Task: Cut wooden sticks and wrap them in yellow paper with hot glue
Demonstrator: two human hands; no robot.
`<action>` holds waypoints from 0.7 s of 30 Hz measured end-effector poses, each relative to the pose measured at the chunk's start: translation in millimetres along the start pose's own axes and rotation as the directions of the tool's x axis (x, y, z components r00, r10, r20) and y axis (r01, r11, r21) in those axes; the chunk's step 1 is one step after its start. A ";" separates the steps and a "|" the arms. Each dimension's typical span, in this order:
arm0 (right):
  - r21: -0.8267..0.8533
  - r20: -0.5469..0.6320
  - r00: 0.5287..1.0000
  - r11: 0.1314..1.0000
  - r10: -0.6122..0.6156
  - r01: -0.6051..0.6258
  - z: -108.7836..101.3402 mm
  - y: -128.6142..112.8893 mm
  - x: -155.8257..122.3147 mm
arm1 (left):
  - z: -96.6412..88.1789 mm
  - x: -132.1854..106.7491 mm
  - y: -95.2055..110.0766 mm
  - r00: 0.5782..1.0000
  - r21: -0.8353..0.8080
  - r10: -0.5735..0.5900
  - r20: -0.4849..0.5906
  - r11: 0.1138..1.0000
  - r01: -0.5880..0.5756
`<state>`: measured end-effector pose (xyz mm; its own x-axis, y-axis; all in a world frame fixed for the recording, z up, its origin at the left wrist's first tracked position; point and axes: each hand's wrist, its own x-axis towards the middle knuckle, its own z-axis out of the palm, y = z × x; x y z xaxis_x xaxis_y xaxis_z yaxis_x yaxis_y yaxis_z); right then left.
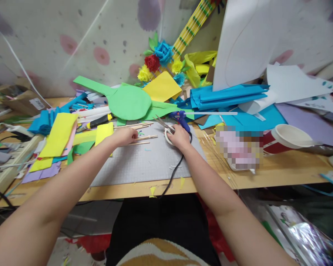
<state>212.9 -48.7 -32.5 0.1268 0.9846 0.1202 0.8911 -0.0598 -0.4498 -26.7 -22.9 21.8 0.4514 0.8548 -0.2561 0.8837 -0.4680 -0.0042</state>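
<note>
My left hand [126, 136] is over the grey cutting mat [144, 162], its fingers closed around thin wooden sticks [148, 137] whose ends point right. More sticks lie just behind and in front of that hand. On the mat's right side, my right hand [181, 136] grips a pair of scissors [168, 133] by the white handles; the blades point away to the left and are slightly apart. A blue hot glue gun [180, 117] with a long clear glue stick lies just beyond my right hand. Its black cord runs down across the mat.
Green paper cut in a round shape with arms [130, 101] lies behind the mat. Yellow paper pieces [58, 135] and a yellow-black cutter [100, 120] are left. Blue paper [227, 96], thin wires [218, 157] and a red-white paper cup [280, 138] are right. Paper flowers [152, 62] stand behind.
</note>
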 end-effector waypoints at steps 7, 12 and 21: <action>-0.034 -0.006 0.998 0.997 -0.065 0.065 -0.3 -4.7 -5.8 | -11.1 -4.4 -21.9 0.952 -0.395 -0.049 -0.303 0.915 -0.079; -0.050 -0.022 0.996 0.995 -0.091 0.089 0.4 -5.7 -7.7 | -1.4 -2.5 -13.9 0.822 -0.854 -0.301 -0.484 0.369 -0.367; -0.033 -0.058 0.994 0.995 -0.098 0.096 3.8 1.0 -3.8 | 44.1 17.6 14.5 0.680 -0.807 -0.435 -0.590 0.338 -0.484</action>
<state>211.7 -51.9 -36.8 0.0642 0.9746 0.2147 0.9131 0.0295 -0.4067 -11.4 -24.5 -25.4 -0.0043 0.9174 0.3980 0.1792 -0.3909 0.9028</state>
